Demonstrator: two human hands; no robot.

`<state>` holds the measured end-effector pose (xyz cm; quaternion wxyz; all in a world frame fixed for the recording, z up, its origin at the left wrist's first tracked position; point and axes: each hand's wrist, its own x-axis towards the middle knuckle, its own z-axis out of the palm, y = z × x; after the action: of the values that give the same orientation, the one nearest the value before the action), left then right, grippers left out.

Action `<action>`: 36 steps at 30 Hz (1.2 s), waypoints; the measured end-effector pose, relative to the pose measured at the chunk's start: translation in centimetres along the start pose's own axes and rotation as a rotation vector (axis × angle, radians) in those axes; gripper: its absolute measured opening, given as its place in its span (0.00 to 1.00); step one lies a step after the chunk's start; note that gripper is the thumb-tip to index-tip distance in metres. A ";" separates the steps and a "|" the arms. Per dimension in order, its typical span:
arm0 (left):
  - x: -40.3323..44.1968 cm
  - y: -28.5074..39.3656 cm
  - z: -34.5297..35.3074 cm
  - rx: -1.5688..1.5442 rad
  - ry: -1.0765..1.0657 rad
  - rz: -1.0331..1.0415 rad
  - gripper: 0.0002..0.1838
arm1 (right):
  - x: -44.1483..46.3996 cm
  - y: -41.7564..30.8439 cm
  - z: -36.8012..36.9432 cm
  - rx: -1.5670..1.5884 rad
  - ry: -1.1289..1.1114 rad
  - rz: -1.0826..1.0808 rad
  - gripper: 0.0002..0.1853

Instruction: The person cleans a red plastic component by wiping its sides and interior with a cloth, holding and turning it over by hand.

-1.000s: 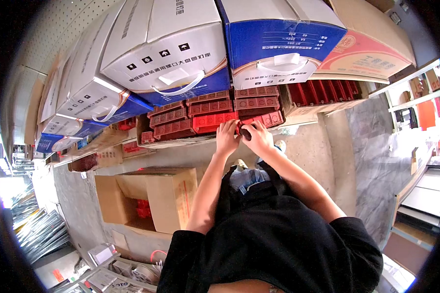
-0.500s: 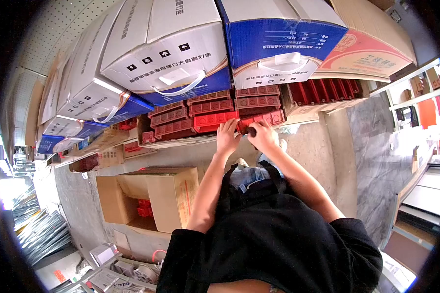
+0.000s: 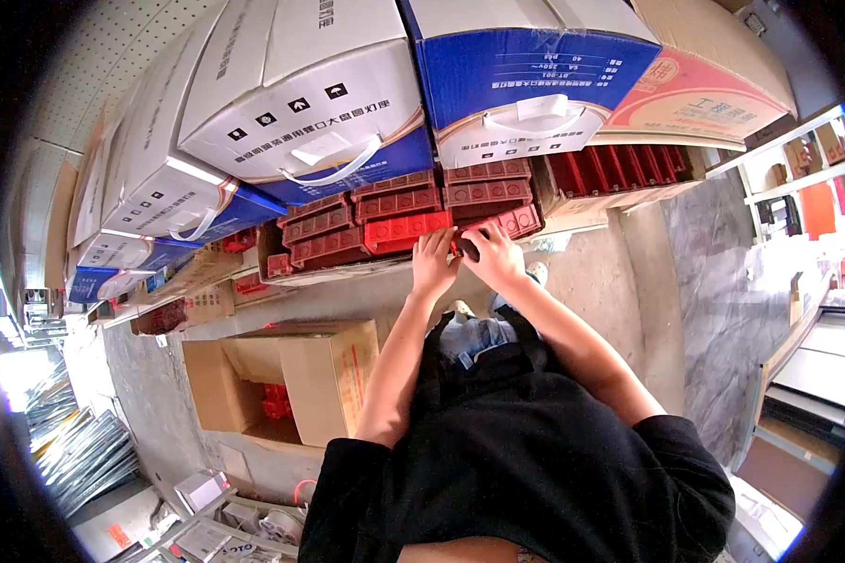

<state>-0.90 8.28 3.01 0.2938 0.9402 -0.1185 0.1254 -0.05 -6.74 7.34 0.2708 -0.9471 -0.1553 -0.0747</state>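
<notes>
Red plastic box strips [image 3: 407, 228] lie in rows in an open carton below the big boxes. At the carton's front edge, my left hand [image 3: 435, 264] rests with its fingers pressed together against the end of a bright red strip. My right hand [image 3: 494, 258] is beside it, its fingers curled round a small dark piece [image 3: 468, 250] next to another red strip [image 3: 519, 221]. The hands nearly touch. What is under my left fingertips is too small to make out.
White and blue cartons [image 3: 319, 141] stand above the strips, with a tan and pink carton [image 3: 699, 98] to the right. An open cardboard box [image 3: 329, 389] holding red parts [image 3: 276, 402] is on the floor at the left. Shelves [image 3: 798, 188] are at the right.
My right hand has shifted slightly left, closer to my left hand, since half a second ago. The view has moved a little, so the cartons appear slightly further left.
</notes>
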 end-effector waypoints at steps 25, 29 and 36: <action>0.2 0.3 0.2 0.018 0.066 0.016 0.31 | 0.3 -0.5 -0.7 -0.123 -0.186 0.047 0.18; 0.2 -0.2 1.0 -0.024 0.090 0.018 0.31 | 2.2 -1.1 -0.3 -0.098 -0.103 0.005 0.15; -0.1 0.6 0.2 -0.001 0.044 -0.030 0.31 | -0.7 -0.1 -0.1 -0.087 -0.071 -0.066 0.17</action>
<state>-1.13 7.63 3.12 0.2985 0.9387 -0.0980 0.1418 -0.74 -6.87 7.29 0.2213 -0.9544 -0.1925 -0.0565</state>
